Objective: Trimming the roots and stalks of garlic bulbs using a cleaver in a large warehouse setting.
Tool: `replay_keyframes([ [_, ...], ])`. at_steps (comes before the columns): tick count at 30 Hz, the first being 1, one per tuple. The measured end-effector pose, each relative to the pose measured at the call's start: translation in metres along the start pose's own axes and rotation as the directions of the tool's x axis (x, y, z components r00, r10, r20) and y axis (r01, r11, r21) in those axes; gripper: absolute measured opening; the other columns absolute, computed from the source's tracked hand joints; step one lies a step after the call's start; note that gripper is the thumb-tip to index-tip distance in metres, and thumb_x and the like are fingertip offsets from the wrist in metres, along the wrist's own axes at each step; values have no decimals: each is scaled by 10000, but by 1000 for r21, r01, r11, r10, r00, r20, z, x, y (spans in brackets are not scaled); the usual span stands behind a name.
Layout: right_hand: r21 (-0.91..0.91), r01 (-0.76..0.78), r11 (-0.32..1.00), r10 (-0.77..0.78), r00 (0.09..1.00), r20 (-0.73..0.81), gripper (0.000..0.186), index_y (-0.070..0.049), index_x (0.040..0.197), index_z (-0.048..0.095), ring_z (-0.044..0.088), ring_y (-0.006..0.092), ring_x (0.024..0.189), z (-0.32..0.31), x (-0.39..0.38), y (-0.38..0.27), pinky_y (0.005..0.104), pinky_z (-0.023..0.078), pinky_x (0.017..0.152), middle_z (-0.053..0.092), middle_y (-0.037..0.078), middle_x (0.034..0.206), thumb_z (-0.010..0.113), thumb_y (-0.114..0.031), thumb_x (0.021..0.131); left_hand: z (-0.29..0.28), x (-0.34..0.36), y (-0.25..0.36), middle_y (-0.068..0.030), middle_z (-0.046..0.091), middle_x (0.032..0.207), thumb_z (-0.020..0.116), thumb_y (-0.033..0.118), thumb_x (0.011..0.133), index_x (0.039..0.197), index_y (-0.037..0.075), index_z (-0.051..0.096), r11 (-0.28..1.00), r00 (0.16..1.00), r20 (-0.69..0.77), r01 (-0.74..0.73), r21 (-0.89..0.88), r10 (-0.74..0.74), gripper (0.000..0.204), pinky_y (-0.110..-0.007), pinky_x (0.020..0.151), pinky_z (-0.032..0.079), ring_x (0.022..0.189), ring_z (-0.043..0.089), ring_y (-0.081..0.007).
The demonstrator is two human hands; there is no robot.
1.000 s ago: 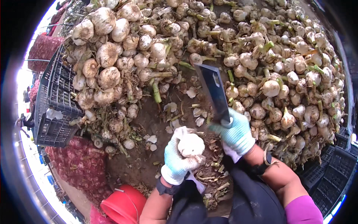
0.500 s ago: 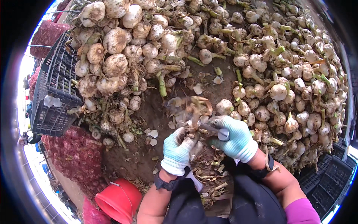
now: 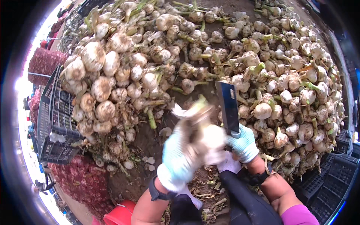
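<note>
My left hand [image 3: 175, 161], in a pale turquoise knit glove, is closed round a garlic bulb [image 3: 210, 139] with a dry brownish stalk. Motion smears the bulb and the fingers, so their exact hold is unclear. My right hand [image 3: 243, 144], gloved alike, grips a knife [image 3: 228, 107] by its handle. Its broad, dark, square-ended blade points up and away from me, just right of the bulb. Beyond the hands, a heap of garlic with stalks [image 3: 103, 88] rises on the left. Another large heap of garlic [image 3: 296, 90] spreads to the right.
A black plastic crate [image 3: 58, 116] stands tilted at the left, above a red mesh sack of garlic [image 3: 80, 183]. Part of a red bucket [image 3: 120, 214] shows at the lower left. Black crates [image 3: 333, 176] stand at the lower right. Trimmings [image 3: 213, 195] litter the ground between my legs.
The knife was low between the hands at the stalk; now its blade is raised upright, apart from the bulb. My left hand has swung with the garlic. The view has shifted.
</note>
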State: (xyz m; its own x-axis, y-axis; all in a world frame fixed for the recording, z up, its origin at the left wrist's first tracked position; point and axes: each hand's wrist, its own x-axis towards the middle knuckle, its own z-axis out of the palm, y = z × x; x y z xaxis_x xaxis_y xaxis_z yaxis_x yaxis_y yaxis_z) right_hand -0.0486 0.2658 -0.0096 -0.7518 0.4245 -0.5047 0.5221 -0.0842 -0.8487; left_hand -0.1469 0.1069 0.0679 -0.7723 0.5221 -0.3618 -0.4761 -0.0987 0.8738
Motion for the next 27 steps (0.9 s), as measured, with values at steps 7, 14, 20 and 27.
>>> replay_keyframes([
  [7,218,-74,973,97,991,-97,281,0,885,622,564,71,674,-25,15,-10,236,473,619,646,23,772,761,-141,685,-33,156,-71,-148,619,1028,650,393,786,1170,-73,499,763,844,-466,479,434,-265,622,-338,733,499,922,616,-264],
  [14,146,-71,987,83,994,-78,301,0,903,617,583,86,671,-30,29,-12,256,485,624,652,48,767,749,-178,700,-27,214,-86,-120,613,854,642,350,791,1000,-30,580,828,477,-769,549,-117,-425,438,-357,510,531,632,616,-223],
  [20,15,-92,996,93,995,-44,303,-19,908,622,583,84,693,-33,20,-18,251,482,647,650,29,759,759,-190,698,-32,177,-90,-49,589,847,662,271,754,1028,36,568,964,777,-580,257,-62,-244,373,-321,626,491,740,567,-173],
  [27,-381,375,845,-369,925,93,290,-59,936,615,625,265,697,-17,-9,-24,336,503,630,638,117,812,726,-110,673,-41,65,-51,-70,600,952,779,88,572,1081,-17,474,933,995,-57,92,347,-77,603,-283,739,496,826,583,-149],
])
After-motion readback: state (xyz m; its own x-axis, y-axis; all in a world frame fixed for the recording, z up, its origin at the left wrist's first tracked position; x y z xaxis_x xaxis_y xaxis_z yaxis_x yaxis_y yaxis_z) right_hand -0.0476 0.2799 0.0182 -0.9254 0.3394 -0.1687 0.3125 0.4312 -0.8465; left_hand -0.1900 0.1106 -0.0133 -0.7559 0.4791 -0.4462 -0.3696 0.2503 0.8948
